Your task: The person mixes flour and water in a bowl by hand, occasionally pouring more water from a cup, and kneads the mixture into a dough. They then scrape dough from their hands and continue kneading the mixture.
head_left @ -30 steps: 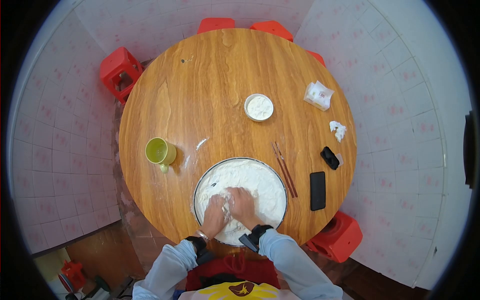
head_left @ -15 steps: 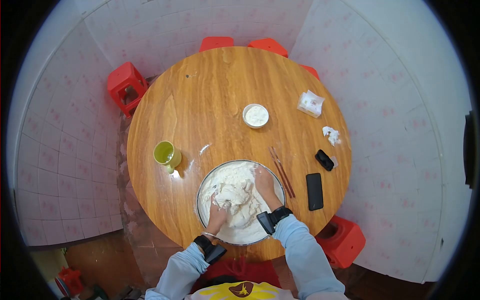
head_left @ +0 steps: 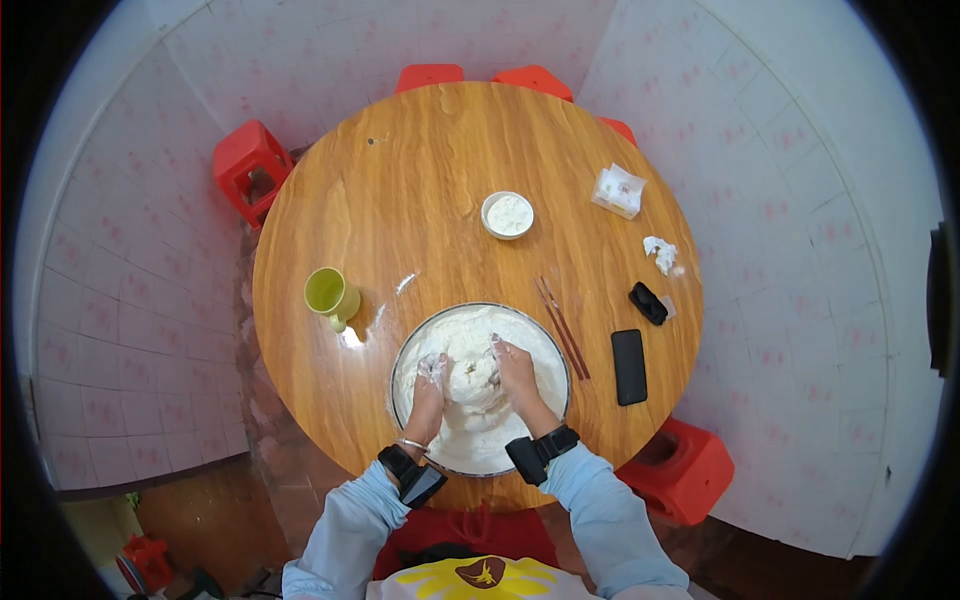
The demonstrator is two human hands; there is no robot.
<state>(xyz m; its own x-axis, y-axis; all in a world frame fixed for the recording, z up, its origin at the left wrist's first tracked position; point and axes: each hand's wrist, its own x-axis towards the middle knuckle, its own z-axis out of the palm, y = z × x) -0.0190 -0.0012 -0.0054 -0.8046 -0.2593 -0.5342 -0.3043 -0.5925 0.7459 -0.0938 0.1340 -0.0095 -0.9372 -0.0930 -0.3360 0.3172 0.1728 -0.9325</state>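
A wide round basin (head_left: 566, 365) with a dark rim holds loose white flour (head_left: 470, 325) and a rough lump of dough (head_left: 473, 383) near its middle. My left hand (head_left: 428, 395) is curled against the lump's left side, its fingertips coated in flour. On the opposite side, my right hand (head_left: 515, 375) grips the dough with bent fingers. The lump lies between both hands, and the parts under my fingers are hidden.
Left of the basin stands a green mug (head_left: 332, 298). Beyond it is a white bowl of flour (head_left: 508, 215). To the right lie chopsticks (head_left: 563, 330), a phone (head_left: 629, 367), a black case (head_left: 648, 303), crumpled tissue (head_left: 660, 254) and a tissue pack (head_left: 618, 190). Red stools (head_left: 680, 470) surround the table.
My right hand has come from the basin's upper right edge inward to the dough. My left hand has shifted to the lump's left side, and the lump looks more gathered.
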